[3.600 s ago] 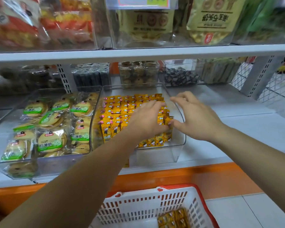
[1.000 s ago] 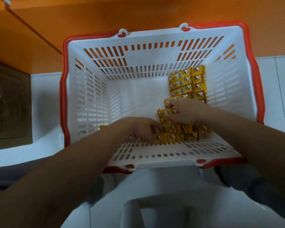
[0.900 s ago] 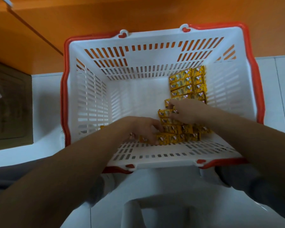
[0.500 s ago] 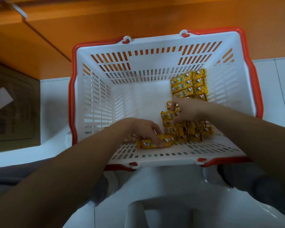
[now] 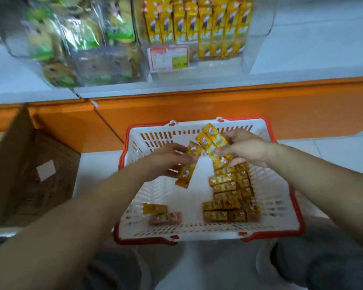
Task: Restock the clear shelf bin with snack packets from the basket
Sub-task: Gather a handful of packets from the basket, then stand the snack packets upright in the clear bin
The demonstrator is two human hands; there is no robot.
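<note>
Lettering on yellow packets (image 5: 213,146) blurred

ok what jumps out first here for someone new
At centre, the left hand and right hand each grip long yellow snack packets above a white slotted plastic basket with a red rim. More packets lie stacked along the basket's right side. Above, on the shelf, a clear plastic bin holds upright rows of similar yellow packets.

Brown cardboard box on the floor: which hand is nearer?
Left. The left hand, gripping yellow snack packets over the white plastic basket, is right of the brown cardboard box; the right hand is farther right.
</note>
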